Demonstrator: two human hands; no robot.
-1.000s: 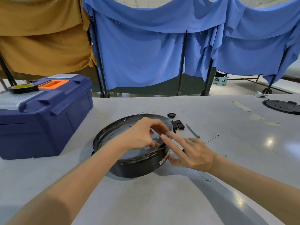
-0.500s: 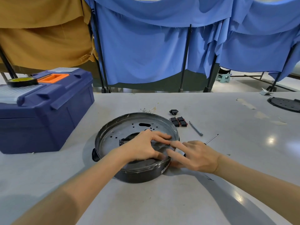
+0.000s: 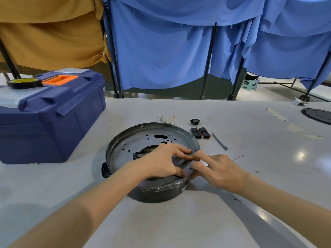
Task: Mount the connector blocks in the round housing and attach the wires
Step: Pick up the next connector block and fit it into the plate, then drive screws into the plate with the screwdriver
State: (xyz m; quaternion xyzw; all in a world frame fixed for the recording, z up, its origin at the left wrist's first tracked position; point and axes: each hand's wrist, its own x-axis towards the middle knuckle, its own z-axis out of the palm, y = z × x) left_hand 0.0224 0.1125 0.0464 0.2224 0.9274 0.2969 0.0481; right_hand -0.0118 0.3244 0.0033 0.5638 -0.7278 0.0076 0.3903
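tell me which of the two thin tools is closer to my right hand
The thin metal rod, which pokes out from just behind the right hand. The grey pen-like tool lies farther back, beside the black connector blocks.

Legible text, brands, numbers, signs: none.

1. White sticker (image 3: 184, 189) on the outer wall of the round housing (image 3: 152, 196), near-right side. It carries print, but the print is too small and blurred to read.
2. Dark pen mark (image 3: 236, 199) on the table (image 3: 179, 230), right of the housing. It is a short scribble, and no letter or digit can be made out.
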